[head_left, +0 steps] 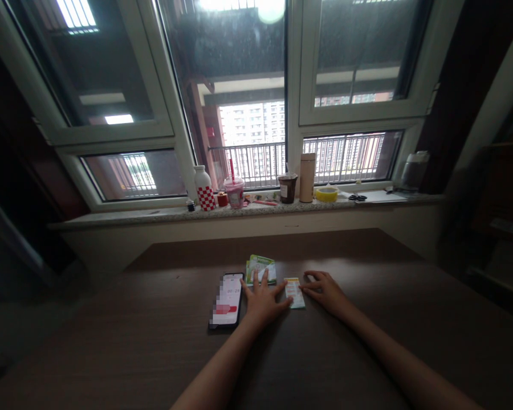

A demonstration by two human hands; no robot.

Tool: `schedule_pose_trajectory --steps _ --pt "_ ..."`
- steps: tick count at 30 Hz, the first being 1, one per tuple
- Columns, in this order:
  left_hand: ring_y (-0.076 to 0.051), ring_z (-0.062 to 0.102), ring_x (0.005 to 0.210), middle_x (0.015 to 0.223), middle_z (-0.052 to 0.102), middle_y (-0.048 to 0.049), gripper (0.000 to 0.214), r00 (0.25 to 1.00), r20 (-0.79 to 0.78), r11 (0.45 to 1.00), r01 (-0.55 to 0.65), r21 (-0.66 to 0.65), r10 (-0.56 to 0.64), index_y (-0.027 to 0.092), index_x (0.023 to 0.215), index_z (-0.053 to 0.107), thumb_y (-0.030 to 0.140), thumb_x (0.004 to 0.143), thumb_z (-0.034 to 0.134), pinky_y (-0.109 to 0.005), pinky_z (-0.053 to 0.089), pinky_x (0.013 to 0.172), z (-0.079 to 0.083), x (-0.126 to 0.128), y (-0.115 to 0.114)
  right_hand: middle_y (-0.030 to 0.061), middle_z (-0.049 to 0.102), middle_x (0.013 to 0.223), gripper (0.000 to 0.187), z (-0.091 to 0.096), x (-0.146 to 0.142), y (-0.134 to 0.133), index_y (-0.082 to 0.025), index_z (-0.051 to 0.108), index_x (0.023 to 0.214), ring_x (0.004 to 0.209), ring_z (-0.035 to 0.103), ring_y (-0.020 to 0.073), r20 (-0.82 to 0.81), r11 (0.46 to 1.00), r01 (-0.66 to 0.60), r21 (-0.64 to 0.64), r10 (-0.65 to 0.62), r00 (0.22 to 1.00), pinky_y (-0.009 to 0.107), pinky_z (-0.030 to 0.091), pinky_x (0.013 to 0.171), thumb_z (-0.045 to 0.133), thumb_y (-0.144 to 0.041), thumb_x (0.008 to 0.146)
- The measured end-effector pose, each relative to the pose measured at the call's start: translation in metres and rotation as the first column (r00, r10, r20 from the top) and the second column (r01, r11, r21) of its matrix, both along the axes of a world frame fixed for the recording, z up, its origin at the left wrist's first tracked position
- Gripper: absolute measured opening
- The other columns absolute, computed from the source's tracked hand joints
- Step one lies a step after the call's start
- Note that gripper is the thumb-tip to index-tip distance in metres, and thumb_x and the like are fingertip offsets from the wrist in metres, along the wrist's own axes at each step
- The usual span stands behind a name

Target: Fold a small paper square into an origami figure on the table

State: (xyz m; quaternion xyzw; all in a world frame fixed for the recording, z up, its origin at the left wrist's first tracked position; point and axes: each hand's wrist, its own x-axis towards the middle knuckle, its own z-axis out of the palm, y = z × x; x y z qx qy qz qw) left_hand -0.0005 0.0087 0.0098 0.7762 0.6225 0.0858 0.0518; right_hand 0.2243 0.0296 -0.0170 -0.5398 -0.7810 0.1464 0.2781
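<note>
My left hand (pixel 263 299) lies flat on the brown table (pixel 154 336) with its fingers spread. Its fingertips rest on the near edge of a small stack of green cards (pixel 263 266), and its thumb touches the left side of a single small card (pixel 294 292). My right hand (pixel 327 290) rests palm down just right of that single card, fingertips touching its right edge. A smartphone (pixel 227 299) with a lit screen lies face up just left of my left hand.
On the stone windowsill (pixel 154 215) behind the table stand a red-checked white bottle (pixel 204 188), a pink cup with a straw (pixel 234 191), a dark drink cup (pixel 287 188), a tall beige tumbler (pixel 307 177), a yellow tape roll (pixel 326 194), scissors and a kettle (pixel 414 169).
</note>
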Motion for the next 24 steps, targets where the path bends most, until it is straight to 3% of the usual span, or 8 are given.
schedule_pose_trajectory --steps 14,24 --pt "-0.043 0.001 0.145 0.159 0.019 0.0038 0.060 1.000 -0.025 1.000 -0.011 -0.018 0.011 0.053 0.135 0.041 0.077 0.080 0.035 -0.076 -0.009 0.102 0.004 0.001 -0.001 0.0057 0.052 0.133 0.032 0.002 -0.012 0.000 -0.039 0.065 0.119 0.124 0.043 0.0269 0.151 0.990 0.138 0.038 -0.142 0.978 0.044 0.038 0.102 0.047 -0.040 0.092" --pt "-0.042 0.002 0.145 0.158 0.024 0.0013 0.059 1.000 0.023 1.000 0.003 0.024 -0.003 0.054 0.133 0.044 0.077 0.079 0.037 -0.075 -0.014 0.101 -0.002 -0.001 0.000 0.0072 0.048 0.137 0.038 0.001 -0.015 -0.003 -0.039 0.056 0.130 0.128 0.040 0.0278 0.231 0.987 0.148 0.056 -0.157 0.960 0.045 0.036 0.104 0.043 -0.041 0.093"
